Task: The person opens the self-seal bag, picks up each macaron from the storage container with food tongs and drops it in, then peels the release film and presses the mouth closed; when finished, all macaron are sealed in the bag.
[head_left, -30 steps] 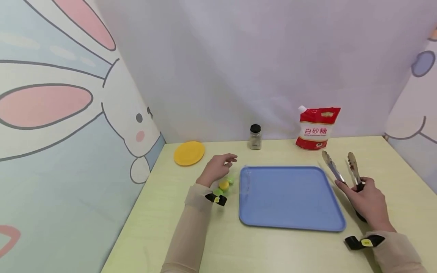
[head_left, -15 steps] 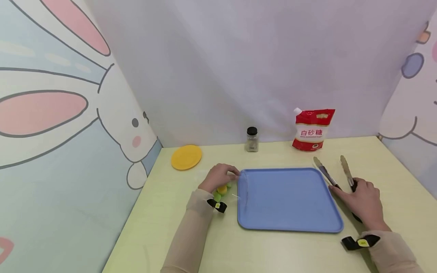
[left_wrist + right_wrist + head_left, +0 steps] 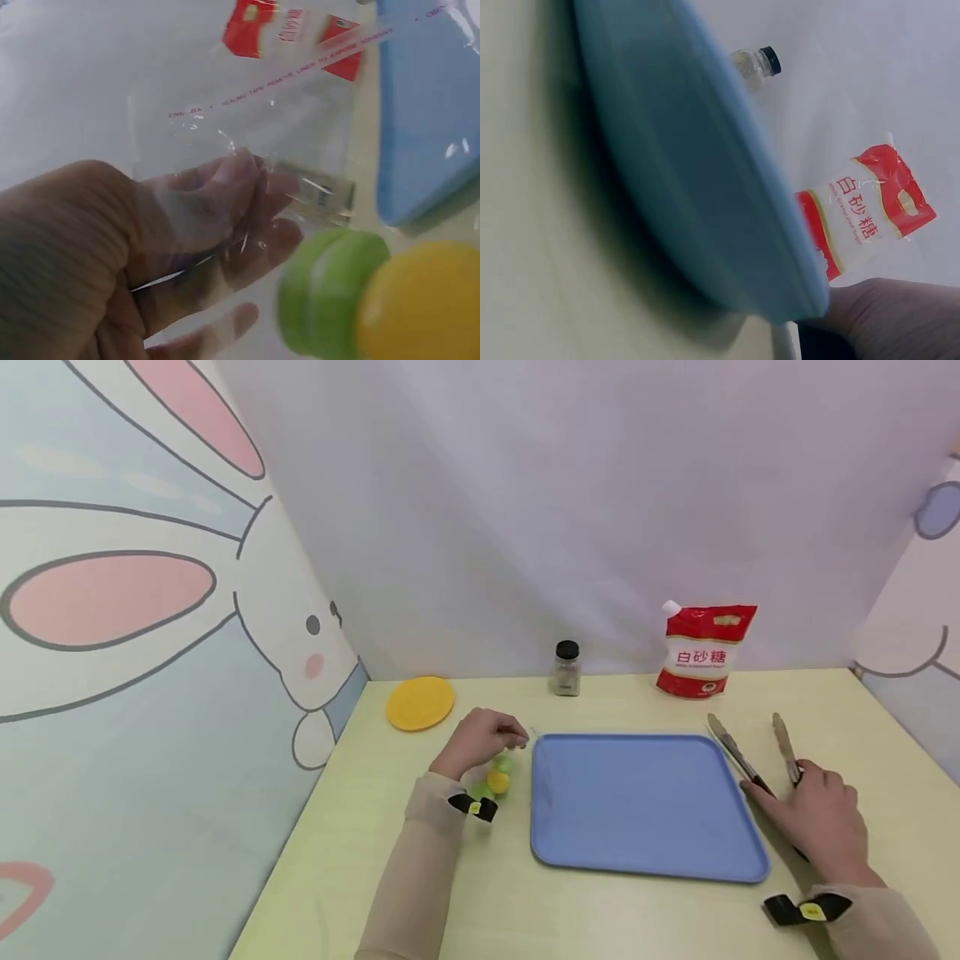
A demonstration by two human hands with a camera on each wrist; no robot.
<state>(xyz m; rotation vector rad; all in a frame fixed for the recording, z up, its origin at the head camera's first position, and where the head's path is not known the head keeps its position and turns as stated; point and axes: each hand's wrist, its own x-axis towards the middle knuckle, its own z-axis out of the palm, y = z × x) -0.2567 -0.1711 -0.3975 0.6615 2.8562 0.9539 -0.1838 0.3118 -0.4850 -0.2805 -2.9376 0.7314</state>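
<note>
In the head view my left hand point(image 3: 483, 739) hovers by the tray's far left corner, its thumb and fingertips together. The left wrist view shows it pinching a clear plastic bag point(image 3: 281, 84) with a printed sealing strip; much of the bag is too transparent to trace. Below that hand are a yellow macaron point(image 3: 498, 782) and green macarons point(image 3: 322, 289), partly hidden by the wrist in the head view. On the right, my right hand point(image 3: 828, 818) grips metal tongs point(image 3: 731, 747) by their black handles. Their arms are spread apart and point away from me beside the tray.
A blue tray point(image 3: 645, 802) lies between the hands. Behind it stand a black-lidded jar point(image 3: 567, 670) and a red-and-white sugar pouch point(image 3: 706, 652). A yellow plate point(image 3: 421, 703) is at the far left. Walls close off the back and left of the table.
My left hand has come right to the tray's corner, and its fingers have closed into a pinch on the clear bag. My right hand stays on the tongs with little movement.
</note>
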